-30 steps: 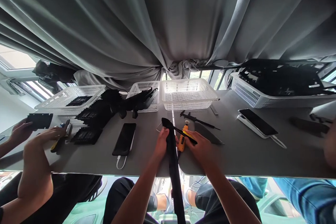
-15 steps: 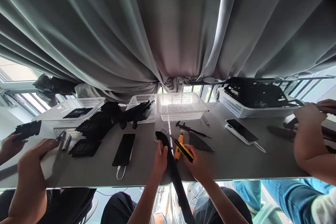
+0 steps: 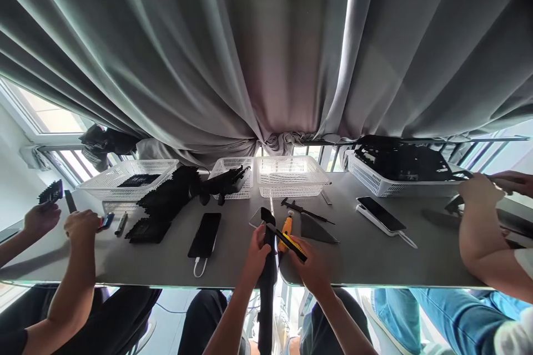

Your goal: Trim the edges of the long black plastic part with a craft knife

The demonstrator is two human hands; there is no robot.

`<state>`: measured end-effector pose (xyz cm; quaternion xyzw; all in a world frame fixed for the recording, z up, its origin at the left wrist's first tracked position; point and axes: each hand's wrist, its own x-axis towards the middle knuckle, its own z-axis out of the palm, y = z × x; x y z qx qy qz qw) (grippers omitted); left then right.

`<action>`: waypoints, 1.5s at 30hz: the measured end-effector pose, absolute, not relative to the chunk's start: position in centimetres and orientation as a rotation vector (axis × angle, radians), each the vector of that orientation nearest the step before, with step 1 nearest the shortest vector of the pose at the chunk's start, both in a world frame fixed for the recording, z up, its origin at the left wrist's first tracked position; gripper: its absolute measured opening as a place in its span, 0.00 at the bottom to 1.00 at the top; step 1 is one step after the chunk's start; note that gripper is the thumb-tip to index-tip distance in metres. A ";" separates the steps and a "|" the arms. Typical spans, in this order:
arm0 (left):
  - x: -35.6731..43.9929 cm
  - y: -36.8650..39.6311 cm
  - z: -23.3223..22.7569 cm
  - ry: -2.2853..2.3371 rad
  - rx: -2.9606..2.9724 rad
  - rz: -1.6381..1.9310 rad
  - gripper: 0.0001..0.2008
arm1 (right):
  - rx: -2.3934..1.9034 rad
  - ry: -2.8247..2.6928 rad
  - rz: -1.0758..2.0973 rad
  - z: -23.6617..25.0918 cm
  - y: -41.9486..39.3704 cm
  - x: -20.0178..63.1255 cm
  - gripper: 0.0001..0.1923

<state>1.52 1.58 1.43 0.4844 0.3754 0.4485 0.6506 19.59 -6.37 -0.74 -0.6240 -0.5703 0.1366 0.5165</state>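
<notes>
Two hands busy at near table edge [image 3: 375,274]. Left hand [image 3: 257,252] clamped round long black strip [image 3: 267,266], upright, hanging past edge. Right hand [image 3: 310,266] closed on yellow-black knife [image 3: 291,241], tip at strip. I judge trimming underway; next needs steady strip.

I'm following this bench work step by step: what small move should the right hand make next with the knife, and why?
Probably bring the yellow-and-black knife in the right hand onto the black strip's upper end. The left hand already grips the strip upright at the table edge, and the knife hovers just beside it.
</notes>
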 end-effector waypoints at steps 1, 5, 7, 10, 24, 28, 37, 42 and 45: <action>1.4 1.7 1.5 0.842 1.132 1.015 0.34 | -1.499 -1.364 0.322 -0.8 -6.3 19.6 0.20; 1.2 1.8 1.8 0.842 1.220 1.046 0.34 | -1.500 -1.327 0.320 -0.9 -6.3 19.7 0.21; 1.3 1.7 2.0 0.870 1.222 1.064 0.34 | -1.485 -1.310 0.349 -0.8 -6.3 19.8 0.21; 1.5 1.4 2.1 0.919 1.237 1.086 0.32 | -1.476 -1.263 0.390 -0.5 -6.5 19.9 0.22; 0.7 1.0 5.3 1.160 1.510 0.950 0.21 | -1.591 -1.215 0.491 -0.6 -7.4 20.4 0.25; 0.0 0.8 5.0 1.202 1.497 0.959 0.22 | -1.569 -1.295 0.510 -0.9 -7.7 20.4 0.23; -0.1 0.7 4.9 1.162 1.500 0.881 0.23 | -1.606 -1.252 0.416 -0.6 -8.3 19.8 0.22; -0.2 0.6 4.7 1.161 1.480 0.875 0.22 | -1.639 -1.251 0.413 -0.5 -8.4 20.1 0.22; -0.2 0.5 4.9 1.148 1.451 0.872 0.22 | -1.651 -1.233 0.445 -0.8 -8.5 20.2 0.23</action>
